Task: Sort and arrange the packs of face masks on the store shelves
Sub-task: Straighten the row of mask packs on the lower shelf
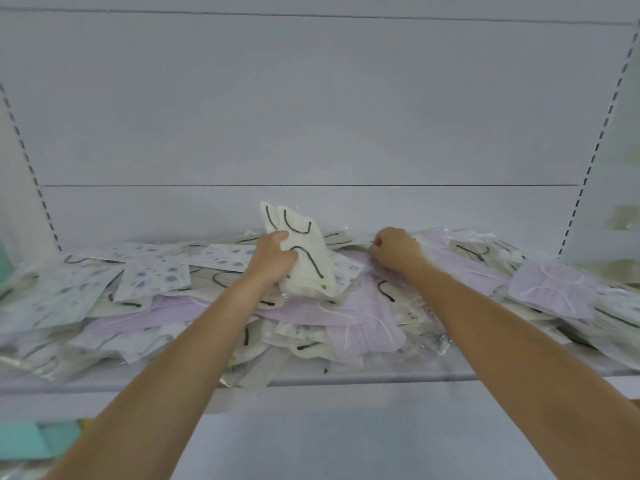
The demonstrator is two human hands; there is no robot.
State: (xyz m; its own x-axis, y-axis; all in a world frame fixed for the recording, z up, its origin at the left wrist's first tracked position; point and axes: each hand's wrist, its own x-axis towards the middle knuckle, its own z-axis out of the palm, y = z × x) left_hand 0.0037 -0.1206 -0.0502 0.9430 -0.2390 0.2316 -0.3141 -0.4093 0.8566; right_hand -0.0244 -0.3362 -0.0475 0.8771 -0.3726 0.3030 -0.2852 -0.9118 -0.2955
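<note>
A loose heap of mask packs covers the white shelf (346, 377). My left hand (272, 258) is shut on a small stack of cream packs with black ear loops (304, 251), held upright above the heap's middle. My right hand (394, 249) is a closed fist pressed into the heap at the back, its fingers pinched on a pack's edge; which pack it grips is unclear. Lilac packs (360, 313) lie under and between my arms, with another lilac pack (554, 289) at the right. White packs with blue spots (152, 278) lie at the left.
The shelf's white back panel (311, 116) rises behind the heap, with slotted uprights (588, 168) at both sides. Some packs hang over the shelf's front edge. Teal items (31, 441) show at the lower left, below the shelf.
</note>
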